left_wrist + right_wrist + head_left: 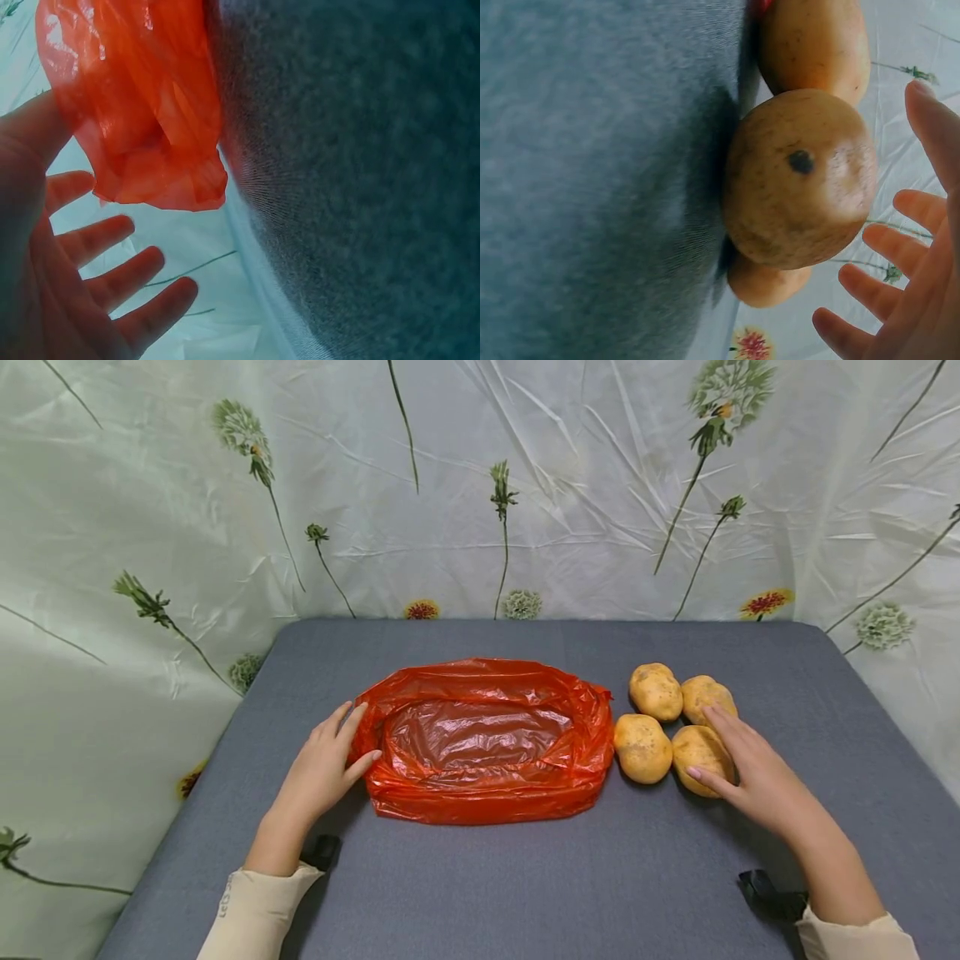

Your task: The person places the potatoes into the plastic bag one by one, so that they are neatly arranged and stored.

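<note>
A red plastic bag (491,797) lies on the grey table with its mouth spread wide, showing its inside. My left hand (324,764) is at the bag's left end, fingers spread; in the left wrist view the thumb is partly behind the bag's edge (161,180). Right of the bag sit several potatoes (643,749) in a close cluster. Over the nearest right potato (701,760) hovers my right hand (765,777), its fingers apart and extended. The right wrist view shows that potato (799,195) with a dark spot, and the right hand (907,277) beside it, not gripping.
The grey cloth-covered table (540,885) has a back edge against a pale curtain (450,527) printed with flowers. Each wrist carries a black strapped device (772,897). Light sleeves cover both forearms.
</note>
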Tool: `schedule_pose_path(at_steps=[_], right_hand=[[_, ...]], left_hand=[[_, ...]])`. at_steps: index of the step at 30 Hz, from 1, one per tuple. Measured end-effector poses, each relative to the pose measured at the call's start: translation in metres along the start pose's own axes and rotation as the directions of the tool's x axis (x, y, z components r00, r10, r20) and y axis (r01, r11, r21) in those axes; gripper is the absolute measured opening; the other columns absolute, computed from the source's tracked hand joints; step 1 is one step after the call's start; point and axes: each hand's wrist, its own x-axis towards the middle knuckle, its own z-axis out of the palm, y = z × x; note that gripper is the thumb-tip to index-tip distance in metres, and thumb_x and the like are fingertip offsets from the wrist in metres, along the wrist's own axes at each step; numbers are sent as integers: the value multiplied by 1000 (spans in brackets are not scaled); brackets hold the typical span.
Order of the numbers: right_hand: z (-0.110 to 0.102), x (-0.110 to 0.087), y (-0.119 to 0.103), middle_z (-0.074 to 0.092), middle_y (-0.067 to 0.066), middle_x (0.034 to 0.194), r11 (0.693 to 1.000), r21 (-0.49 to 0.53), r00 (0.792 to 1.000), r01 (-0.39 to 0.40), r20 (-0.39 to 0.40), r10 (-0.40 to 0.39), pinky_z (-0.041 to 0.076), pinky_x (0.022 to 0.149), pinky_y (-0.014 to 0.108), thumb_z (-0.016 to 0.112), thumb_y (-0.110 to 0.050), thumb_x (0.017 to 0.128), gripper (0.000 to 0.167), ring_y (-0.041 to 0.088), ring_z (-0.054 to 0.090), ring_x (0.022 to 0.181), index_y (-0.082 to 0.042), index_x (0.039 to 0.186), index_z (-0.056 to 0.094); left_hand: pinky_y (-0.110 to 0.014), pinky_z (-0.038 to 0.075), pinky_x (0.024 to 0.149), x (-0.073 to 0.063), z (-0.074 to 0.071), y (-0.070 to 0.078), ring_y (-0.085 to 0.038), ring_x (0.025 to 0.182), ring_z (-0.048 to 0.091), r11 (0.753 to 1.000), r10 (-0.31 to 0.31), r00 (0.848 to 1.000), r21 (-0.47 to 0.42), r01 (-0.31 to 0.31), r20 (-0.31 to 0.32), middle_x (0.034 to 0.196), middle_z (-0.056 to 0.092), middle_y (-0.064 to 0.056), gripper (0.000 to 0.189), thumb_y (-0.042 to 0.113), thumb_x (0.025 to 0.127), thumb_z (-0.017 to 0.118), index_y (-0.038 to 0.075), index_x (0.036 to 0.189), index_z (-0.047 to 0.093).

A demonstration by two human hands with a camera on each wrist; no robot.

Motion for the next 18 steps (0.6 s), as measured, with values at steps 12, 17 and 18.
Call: schedule_pose_path(at_steps=[12, 17, 18], right_hand=[[7, -10, 7, 20, 30, 139, 983, 142, 993, -116, 38, 112, 14, 91, 63, 65, -21, 83, 80, 47, 15, 126, -5, 143, 15], [8, -11, 7, 17, 30, 139, 967, 183, 984, -176, 65, 166, 19, 86, 65, 66, -21, 82, 83, 49, 19, 122, -7, 144, 13], [8, -12, 7, 17, 30, 139, 965, 187, 982, -185, 71, 175, 22, 84, 64, 67, -21, 82, 83, 49, 23, 120, -7, 144, 13]], left_hand=[[-55, 26, 93, 2, 5, -12, -41, 122, 31, 976, -7, 997, -217, 24, 79, 136, 30, -23, 70, 30, 85, 62, 3, 139, 26], [-54, 33, 89, 1, 5, -14, -40, 112, 42, 938, -41, 990, -336, 86, 138, 137, 29, -23, 72, 29, 85, 63, 8, 141, 23], [-54, 35, 86, 0, 5, -15, -39, 108, 46, 928, -46, 988, -359, 96, 146, 137, 28, -23, 73, 29, 84, 64, 9, 141, 23]])
